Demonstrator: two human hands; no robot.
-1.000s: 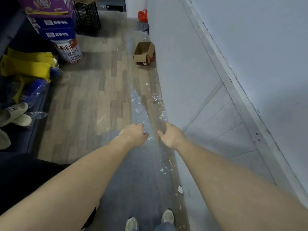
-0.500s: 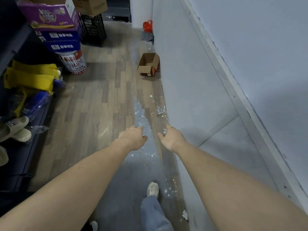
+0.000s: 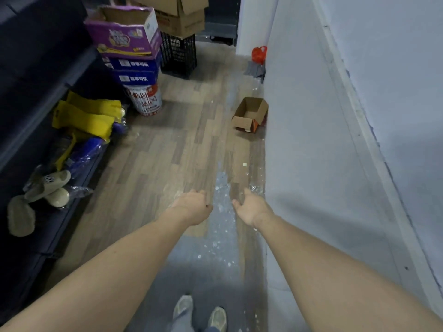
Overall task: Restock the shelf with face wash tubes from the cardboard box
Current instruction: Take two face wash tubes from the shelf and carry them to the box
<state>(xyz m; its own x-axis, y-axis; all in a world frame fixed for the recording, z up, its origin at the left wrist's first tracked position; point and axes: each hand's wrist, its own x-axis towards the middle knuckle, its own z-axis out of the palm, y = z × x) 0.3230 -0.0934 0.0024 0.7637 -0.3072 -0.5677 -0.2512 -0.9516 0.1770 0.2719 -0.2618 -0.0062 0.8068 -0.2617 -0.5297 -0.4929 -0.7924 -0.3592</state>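
A small open cardboard box (image 3: pixel 250 114) lies on the wooden floor against the grey wall, well ahead of me. I cannot see any tubes in it from here. My left hand (image 3: pixel 193 207) and my right hand (image 3: pixel 250 208) are stretched out in front of me over the floor, side by side, fingers loosely curled downward and holding nothing. Both hands are far short of the box. A dark low shelf (image 3: pixel 36 238) runs along the left side.
On the left stand stacked purple and blue cartons (image 3: pixel 129 44) on a white bucket (image 3: pixel 145 100), a black crate (image 3: pixel 178 56) with brown boxes, yellow bags (image 3: pixel 88 115) and slippers (image 3: pixel 45 185). A red bag (image 3: pixel 259 54) sits by the wall. White debris litters the floor.
I have walked forward along the aisle; the cardboard box and the stacked cartons are closer and lower in view. Both hands stay stretched out, holding nothing.
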